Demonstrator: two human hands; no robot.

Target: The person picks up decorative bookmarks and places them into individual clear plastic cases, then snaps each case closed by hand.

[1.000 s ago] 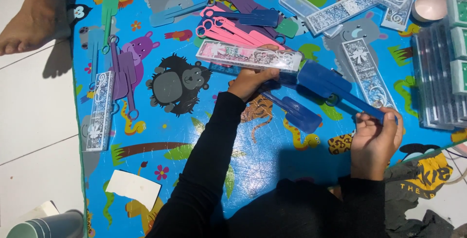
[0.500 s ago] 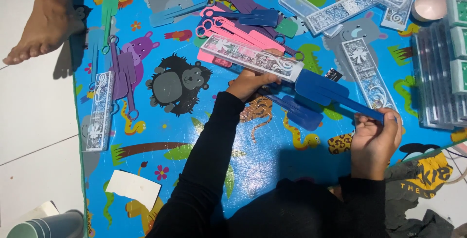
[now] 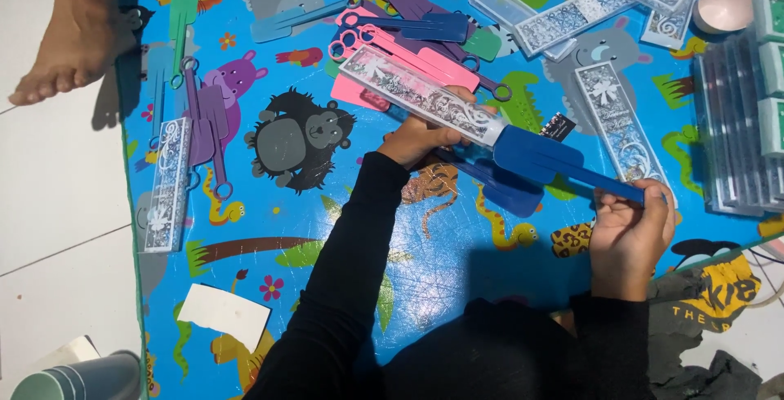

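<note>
My left hand grips a long clear plastic sleeve with white lace print, tilted from upper left to lower right. My right hand pinches the thin handle end of a dark blue plastic folding fan, whose wide end meets the open mouth of the sleeve. A second dark blue fan lies on the mat just under them. Both arms wear black sleeves. A pile of pink fans lies behind the sleeve.
A blue animal-print mat covers the white floor. Purple and green fans and a packed sleeve lie left. More sleeves and stacked boxes lie right. Another person's bare foot rests top left. A white card lies near.
The clear sleeve has risen and tilted, its mouth now against the blue fan's wide end. My right hand stays at the handle. The foot at top left shifted slightly.
</note>
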